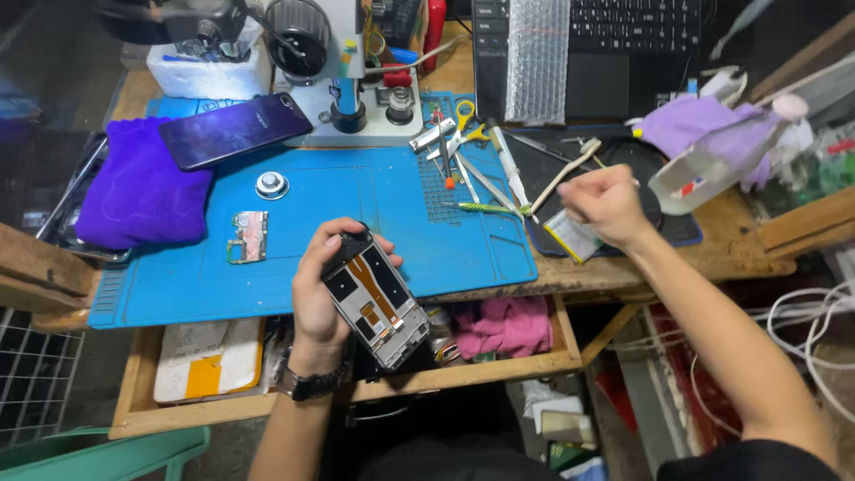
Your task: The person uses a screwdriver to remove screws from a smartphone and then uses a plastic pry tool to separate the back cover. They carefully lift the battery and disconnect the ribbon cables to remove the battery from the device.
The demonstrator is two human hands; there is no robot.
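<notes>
Nearest the camera, the left hand (321, 289) grips an opened phone body (372, 298), its back cover off and the boards and an orange ribbon showing; it is held tilted above the front edge of the worktop (623, 267), over an open wooden drawer (356, 392). In the drawer lie a pink cloth (503, 325) and a flat white-and-yellow package (209, 361).

The right hand (606, 203) is closed into a fist over the dark round mat (623, 160) at the right; whatever it holds is too small to tell. Just beside it lies a small flat pale pouch with a yellow edge (570, 236).

Between the two hands spreads a blue work mat (356, 200). On it rest a small green circuit board (248, 236), a round metal disc (272, 185) and a scatter of tweezers and screwdrivers (472, 174) with yellow-handled scissors (465, 116). To the left, a purple cloth (138, 191) lies on the mat's edge, and a dark purple phone (233, 130) leans across it. Behind stands a microscope base (352, 98), and further right a laptop (588, 53) with a strip of bubble wrap (534, 58) laid over its keyboard. A clear plastic bottle (712, 165) lies tilted at the far right, close to the fist.
</notes>
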